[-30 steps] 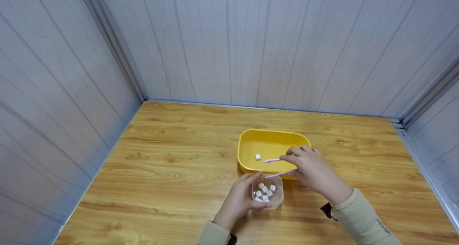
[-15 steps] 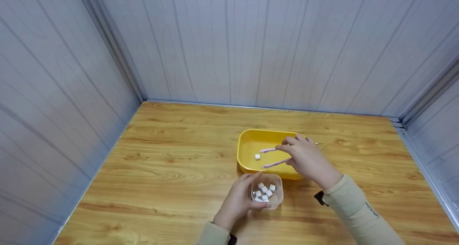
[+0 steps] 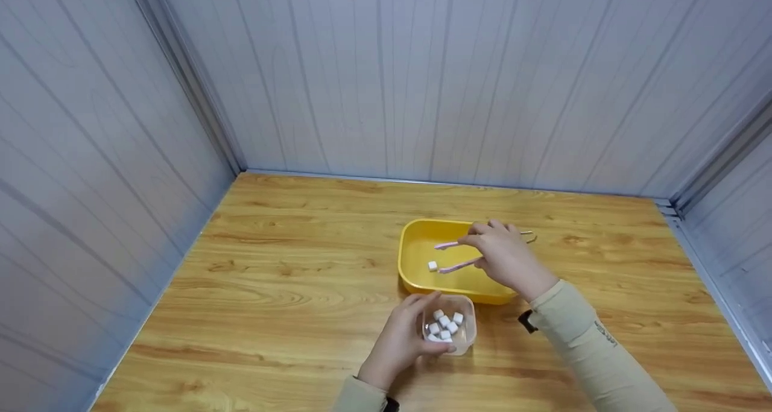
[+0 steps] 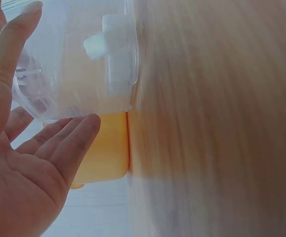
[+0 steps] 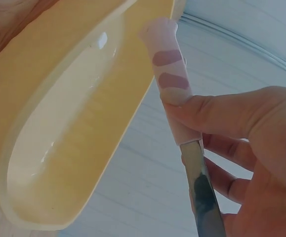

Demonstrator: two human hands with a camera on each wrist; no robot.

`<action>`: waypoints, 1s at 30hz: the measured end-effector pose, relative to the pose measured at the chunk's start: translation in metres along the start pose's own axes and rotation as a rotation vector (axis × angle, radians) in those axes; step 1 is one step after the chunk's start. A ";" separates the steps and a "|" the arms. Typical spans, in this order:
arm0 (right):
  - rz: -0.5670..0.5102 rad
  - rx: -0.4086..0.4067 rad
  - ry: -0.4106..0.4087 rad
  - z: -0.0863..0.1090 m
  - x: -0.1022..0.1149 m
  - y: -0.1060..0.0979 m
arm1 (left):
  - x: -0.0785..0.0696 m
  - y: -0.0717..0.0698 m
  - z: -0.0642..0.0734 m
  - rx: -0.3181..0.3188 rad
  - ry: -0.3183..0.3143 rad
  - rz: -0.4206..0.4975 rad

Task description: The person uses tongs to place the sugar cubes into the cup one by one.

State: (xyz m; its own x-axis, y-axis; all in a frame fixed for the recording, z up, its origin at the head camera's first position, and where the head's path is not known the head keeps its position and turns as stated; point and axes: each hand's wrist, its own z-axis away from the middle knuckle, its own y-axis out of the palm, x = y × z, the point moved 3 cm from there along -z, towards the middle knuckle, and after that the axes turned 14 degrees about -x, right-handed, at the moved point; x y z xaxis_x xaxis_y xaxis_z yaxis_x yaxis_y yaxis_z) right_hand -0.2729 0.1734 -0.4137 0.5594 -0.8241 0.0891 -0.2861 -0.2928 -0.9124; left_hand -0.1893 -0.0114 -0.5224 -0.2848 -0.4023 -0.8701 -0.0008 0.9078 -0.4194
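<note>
My left hand (image 3: 395,339) grips a small clear plastic box (image 3: 471,337), fingers on its far side and thumb along the near rim. Several white cubes (image 3: 445,321) lie inside it. My right hand (image 3: 509,260) holds metal tongs with pink-sleeved tips (image 3: 459,266), pinched between thumb and fingers. Their two arms stand spread over a yellow basin (image 3: 410,238). One white cube (image 3: 432,266) sits on the basin's floor, just left of the lower tip. In the right wrist view, a bare metal part of the tongs (image 5: 202,192) shows below the sleeve.
The wooden table (image 3: 289,279) carries the basin right behind the clear box. Pale panel walls (image 3: 422,80) enclose the table at the back and sides, with metal trim along the corners.
My right hand has moved left and away from me with the tongs, from over the clear box to over the basin beside the cube. The left hand stays on the box.
</note>
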 end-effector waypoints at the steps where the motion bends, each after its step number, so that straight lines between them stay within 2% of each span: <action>1: 0.006 0.003 0.001 -0.001 0.000 0.001 | 0.000 0.000 0.000 0.000 0.001 0.000; 13: 0.044 0.077 -0.006 -0.011 -0.010 0.023 | -0.001 0.000 0.000 -0.005 0.021 -0.023; 20: 0.050 0.058 -0.025 -0.017 -0.014 0.034 | -0.001 -0.002 -0.002 -0.010 0.037 -0.019; 30: 0.044 0.107 0.002 -0.021 -0.012 0.049 | 0.001 -0.002 -0.002 0.009 -0.008 -0.019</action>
State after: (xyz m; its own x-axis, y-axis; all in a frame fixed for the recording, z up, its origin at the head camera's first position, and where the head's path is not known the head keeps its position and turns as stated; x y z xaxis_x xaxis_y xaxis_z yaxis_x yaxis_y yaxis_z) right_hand -0.3101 0.1589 -0.4507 0.5461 -0.8363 0.0487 -0.2257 -0.2029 -0.9528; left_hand -0.1910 -0.0130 -0.5222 -0.2776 -0.4204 -0.8638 0.0029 0.8988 -0.4384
